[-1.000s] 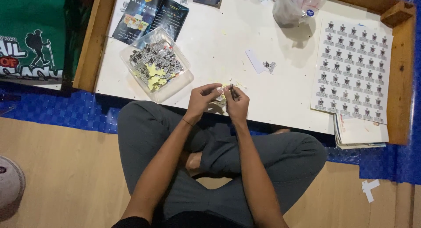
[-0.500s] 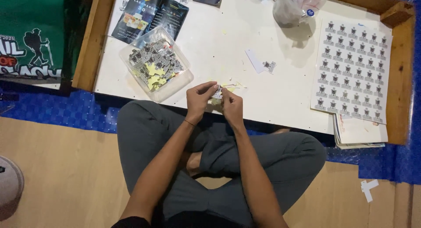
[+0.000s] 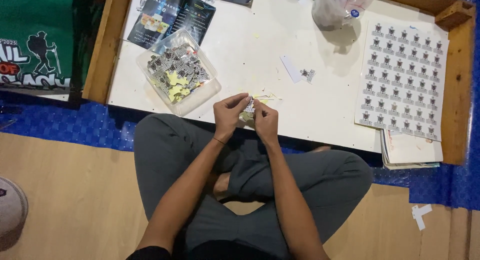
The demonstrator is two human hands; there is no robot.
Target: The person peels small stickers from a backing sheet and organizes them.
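Item: small die-cut sticker (image 3: 249,106), dark print on a pale backing. It was pinched between the fingertips of both hands, over the near edge of the white tabletop (image 3: 320,110).

Left hand (image 3: 229,114): fingers curled in, thumb and forefinger closed on the sticker's left edge. Right hand (image 3: 265,121): likewise curled, its fingertips meeting the sticker from the right side. Whether the backing had begun to part could not be told; the piece was too small.

Nearby, relative to the hands:
- Thin yellowish offcut strips (image 3: 265,96), just beyond the fingertips.
- Clear plastic tub (image 3: 212,87) holding a heap of cut stickers and yellow backing scraps, ahead and to the left, close by.
- One loose sticker with a white paper slip (image 3: 291,68), ahead and slightly right.
- Printed sheet of uncut stickers (image 3: 402,80) in rows, well off to the right; a paper stack (image 3: 410,152) lay under its near end.
- Knotted clear plastic bag (image 3: 340,7), far ahead and right.
- Dark leaflets (image 3: 170,15), far ahead and left.

Handling note, as a judgement: the step appeared to be separating or trimming the piece. It was best served by a light grip at the very margin, keeping fingers off the print, with one hand steady while the other worked a corner slowly, so the thin paper neither tore nor creased. Keeping the work low over the tabletop would have let any dropped scrap land in reach.
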